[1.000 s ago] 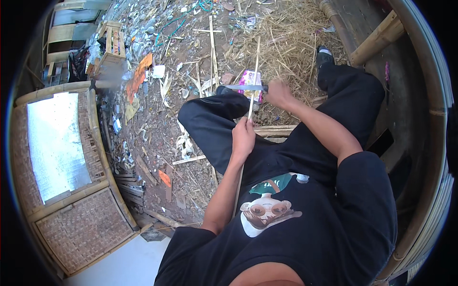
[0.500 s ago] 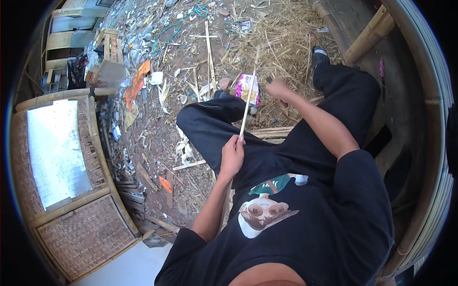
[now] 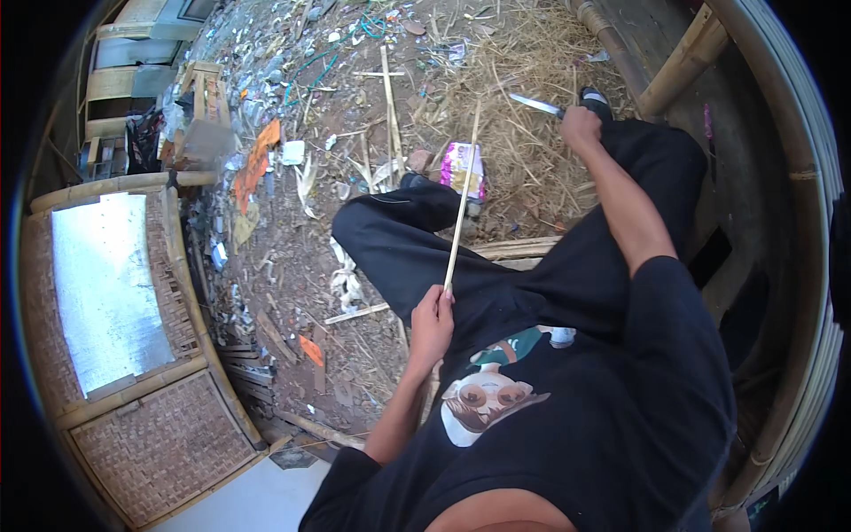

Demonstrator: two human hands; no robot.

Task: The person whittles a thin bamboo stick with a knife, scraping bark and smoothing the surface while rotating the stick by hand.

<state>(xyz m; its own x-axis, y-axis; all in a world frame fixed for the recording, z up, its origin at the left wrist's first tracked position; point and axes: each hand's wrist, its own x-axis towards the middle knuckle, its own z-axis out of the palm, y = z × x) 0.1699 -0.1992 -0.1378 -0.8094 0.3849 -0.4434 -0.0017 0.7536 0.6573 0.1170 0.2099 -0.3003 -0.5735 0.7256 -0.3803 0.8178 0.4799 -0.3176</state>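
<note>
My left hand point(image 3: 433, 321) is closed round the lower end of a thin pale bamboo strip point(image 3: 463, 206), which points up and away from my lap. To the right, near my right knee, my right hand point(image 3: 581, 129) grips the dark handle of a knife point(image 3: 537, 105). Its blade points left over the straw, apart from the strip. A pink and yellow packet point(image 3: 455, 170) lies on the ground behind the strip, between my feet.
Straw and shavings point(image 3: 523, 62) cover the ground ahead. Litter point(image 3: 266, 71) is strewn to the left, beside an orange scrap point(image 3: 258, 164). A woven bamboo panel point(image 3: 160, 434) stands at the left, a bamboo post point(image 3: 687, 62) at the right. Split bamboo pieces point(image 3: 514, 248) lie by my legs.
My right hand has moved right, away from the strip, and the knife blade now shows plainly. My left hand and the strip have come slightly lower and nearer to me.
</note>
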